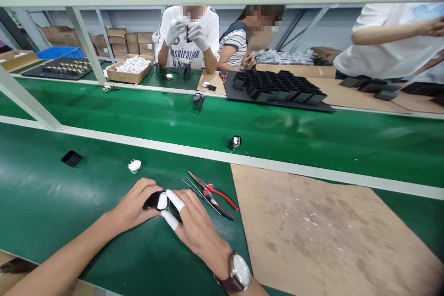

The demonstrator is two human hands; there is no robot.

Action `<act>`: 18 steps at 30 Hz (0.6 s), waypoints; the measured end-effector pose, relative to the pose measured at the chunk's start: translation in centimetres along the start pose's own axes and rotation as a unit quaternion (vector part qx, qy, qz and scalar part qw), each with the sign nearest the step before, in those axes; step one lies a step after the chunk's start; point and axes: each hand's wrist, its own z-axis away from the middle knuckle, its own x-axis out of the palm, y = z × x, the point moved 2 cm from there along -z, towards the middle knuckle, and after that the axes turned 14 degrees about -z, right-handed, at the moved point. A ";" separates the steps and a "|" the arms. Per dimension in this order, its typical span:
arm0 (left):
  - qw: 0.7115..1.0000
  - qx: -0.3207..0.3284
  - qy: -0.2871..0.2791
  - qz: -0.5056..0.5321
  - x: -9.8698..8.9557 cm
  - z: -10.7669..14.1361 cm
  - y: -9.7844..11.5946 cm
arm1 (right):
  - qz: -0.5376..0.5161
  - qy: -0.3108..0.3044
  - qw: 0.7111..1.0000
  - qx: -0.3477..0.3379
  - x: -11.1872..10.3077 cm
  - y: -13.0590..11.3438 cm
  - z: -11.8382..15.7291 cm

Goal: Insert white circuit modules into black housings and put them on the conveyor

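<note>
My left hand (137, 204) is closed around a small black plastic housing (151, 201), its open end facing right. Two white-capped fingers of my right hand (194, 219) pinch a small circuit board with a white pad (162, 201) at the mouth of that housing. The board looks partly inside; how deep I cannot tell. Just beyond my hands lies another circuit board with a white pad (135, 166). A separate black housing (71, 158) rests farther left. To the right of my right hand are red-handled pliers (211, 190) and thin metal tweezers (197, 192).
A stained cardboard sheet (298, 226) covers the bench at right. Past a pale rail (166, 147), a green conveyor belt (138, 113) carries black housings (235, 142). Opposite, a gloved co-worker (187, 41) holds a black part, near stacked black housings (277, 85) and a box of white pieces (130, 68).
</note>
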 end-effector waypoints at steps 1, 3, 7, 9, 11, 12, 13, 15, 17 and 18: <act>1.000 0.002 -0.004 0.008 0.1 0.0 0.0 | -0.008 0.004 1.000 -0.002 0.0 0.0 0.0; 0.999 0.005 -0.010 0.034 0.2 0.0 0.1 | -0.031 0.020 0.999 -0.011 0.0 0.1 0.2; 0.995 -0.008 -0.037 0.091 0.5 -0.1 0.4 | -0.055 0.039 0.997 -0.036 0.1 0.3 0.4; 0.993 -0.019 -0.046 0.103 0.5 -0.1 0.5 | -0.052 0.030 0.998 -0.035 0.2 0.3 0.4; 0.992 -0.028 -0.048 0.111 0.5 -0.1 0.6 | -0.046 0.009 0.999 -0.022 0.2 0.1 0.1; 0.992 -0.032 -0.048 0.113 0.5 -0.1 0.7 | -0.042 -0.002 0.999 -0.014 0.2 -0.1 0.0; 0.992 -0.034 -0.047 0.114 0.5 -0.1 0.7 | -0.037 -0.012 0.999 -0.007 0.2 -0.2 -0.1; 0.992 -0.032 -0.045 0.115 0.4 -0.2 0.8 | -0.034 -0.023 0.999 0.001 0.3 -0.3 -0.4; 0.992 -0.030 -0.044 0.115 0.3 -0.2 0.9 | -0.040 -0.026 0.999 0.005 0.4 -0.2 -0.4; 0.992 -0.029 -0.042 0.115 0.2 -0.3 0.9 | -0.047 -0.023 0.999 0.006 0.5 0.0 -0.4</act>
